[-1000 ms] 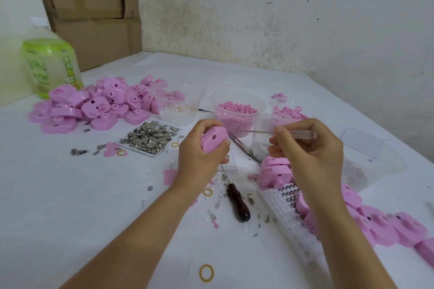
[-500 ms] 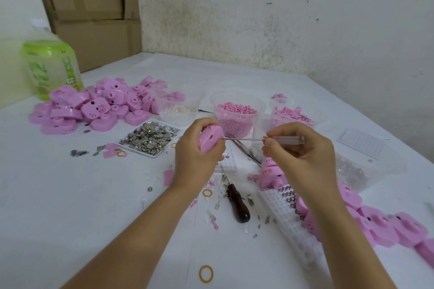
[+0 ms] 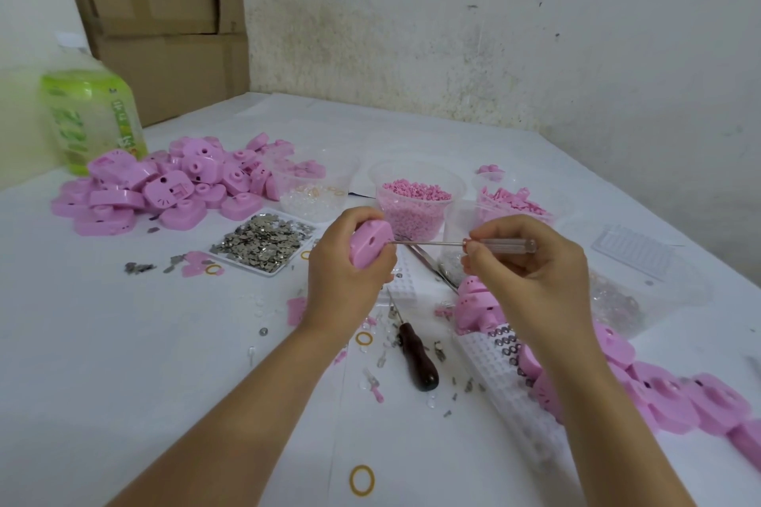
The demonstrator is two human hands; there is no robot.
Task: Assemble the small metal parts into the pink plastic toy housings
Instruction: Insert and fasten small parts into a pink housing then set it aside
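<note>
My left hand point(image 3: 346, 280) grips a pink plastic housing point(image 3: 369, 245) held up above the table. My right hand point(image 3: 531, 272) pinches a screwdriver point(image 3: 465, 244) with a clear handle; its thin metal shaft runs level to the left and its tip meets the housing's right side. A white tray of small metal parts point(image 3: 263, 242) lies to the left of my left hand. A heap of pink housings point(image 3: 173, 185) sits at the back left, and more pink housings point(image 3: 667, 395) lie in a row at the right.
Clear cups hold pink pellets point(image 3: 416, 200), clear bits point(image 3: 313, 193) and pink pieces point(image 3: 510, 202). A dark-handled awl point(image 3: 416, 358), tweezers point(image 3: 428, 263), a white gridded tray point(image 3: 506, 375), yellow rubber rings point(image 3: 362, 480) and scattered bits lie near my hands. A green bottle point(image 3: 90, 115) and cardboard boxes point(image 3: 164, 25) stand at the back left.
My right hand has brought the screwdriver leftward and slightly down, so its tip now meets the housing. My left hand has kept the housing nearly still.
</note>
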